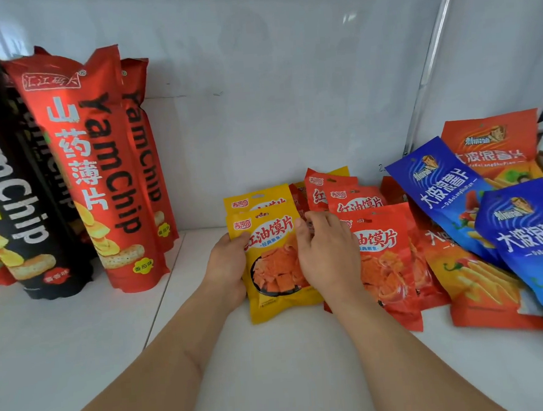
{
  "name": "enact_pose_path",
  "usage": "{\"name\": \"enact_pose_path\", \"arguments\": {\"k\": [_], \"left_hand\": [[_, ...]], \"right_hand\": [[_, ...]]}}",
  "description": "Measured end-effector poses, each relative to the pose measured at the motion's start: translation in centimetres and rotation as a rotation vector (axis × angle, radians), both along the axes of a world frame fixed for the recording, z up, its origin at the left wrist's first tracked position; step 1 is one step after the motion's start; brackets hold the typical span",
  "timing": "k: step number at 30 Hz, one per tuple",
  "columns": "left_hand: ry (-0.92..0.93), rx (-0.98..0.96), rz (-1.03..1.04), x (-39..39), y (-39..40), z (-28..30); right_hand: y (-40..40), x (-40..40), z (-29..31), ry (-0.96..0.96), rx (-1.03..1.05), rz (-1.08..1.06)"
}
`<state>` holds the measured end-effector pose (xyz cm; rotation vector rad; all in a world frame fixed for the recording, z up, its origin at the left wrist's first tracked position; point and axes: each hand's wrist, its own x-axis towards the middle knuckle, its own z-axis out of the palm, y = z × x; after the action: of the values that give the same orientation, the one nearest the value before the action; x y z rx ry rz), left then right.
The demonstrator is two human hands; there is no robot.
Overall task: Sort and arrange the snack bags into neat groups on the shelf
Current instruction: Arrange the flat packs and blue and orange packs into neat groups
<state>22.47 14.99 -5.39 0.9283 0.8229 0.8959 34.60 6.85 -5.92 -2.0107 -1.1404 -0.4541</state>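
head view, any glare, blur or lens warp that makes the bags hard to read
Head view: light is soft and even, with faint shadows under the hands. Glare streaks the tall red YamChip bag and the glossy back wall. Wide-angle warp tilts the edge bags and bends the metal post. The front yellow bag reads sharp; the blue bags look slightly soft.

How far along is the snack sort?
Done: tall YamChip bags stand grouped at left. In hand: left hand holds the front yellow bag, right hand rests on it. Left: red bags and blue bags lie overlapped, mixed with orange bags.
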Motion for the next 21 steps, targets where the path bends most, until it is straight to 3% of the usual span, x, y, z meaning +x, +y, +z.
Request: {"name": "enact_pose_path", "arguments": {"k": [12,19,21], "left_hand": [[0.040,0.125,0.012,1.9,1.7,-1.2],[0.036,0.151,0.035,1.6,1.5,-1.1],[0.021,0.164,0.046,1.4,1.4,-0.7]], "right_hand": [[-0.6,3.9,0.8,0.097,-0.249,-0.182],[-0.8,2.7,1.0,0.026,-0.174,0.000],[-1.2,1.9,1.2,0.086,-0.188,0.095]]}}
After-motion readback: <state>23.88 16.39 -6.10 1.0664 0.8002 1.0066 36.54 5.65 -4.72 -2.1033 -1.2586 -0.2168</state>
